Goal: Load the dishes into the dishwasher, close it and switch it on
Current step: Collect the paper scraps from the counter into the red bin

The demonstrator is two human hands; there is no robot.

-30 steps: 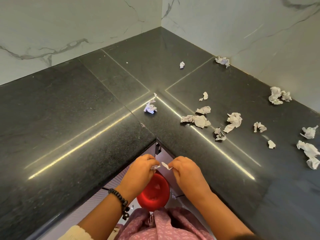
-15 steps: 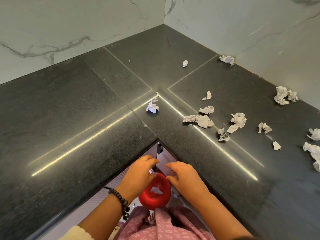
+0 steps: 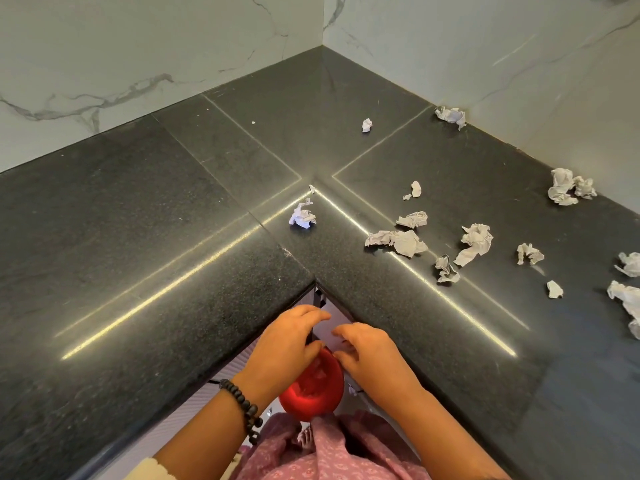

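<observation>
We have both hands low at the inner corner of the black desk [image 3: 173, 271], over a red bowl [image 3: 311, 389] that sits below the desk edge, close to our body. The left hand [image 3: 287, 344] has its fingers curled loosely over the bowl's far rim, though whether it truly grips the rim we cannot tell; the right hand [image 3: 367, 351] hovers beside it with fingers relaxed and holding nothing we can see. No dishwasher shows, so the bowl looks far from loaded. Our worry is that the bowl, unsupported from what we see, could tip or slip if the left hand lets go. It holds pale scraps, and these might then spill, while the crumpled paper scraps [image 3: 398, 240] scattered toward the right edge remain uncollected.
</observation>
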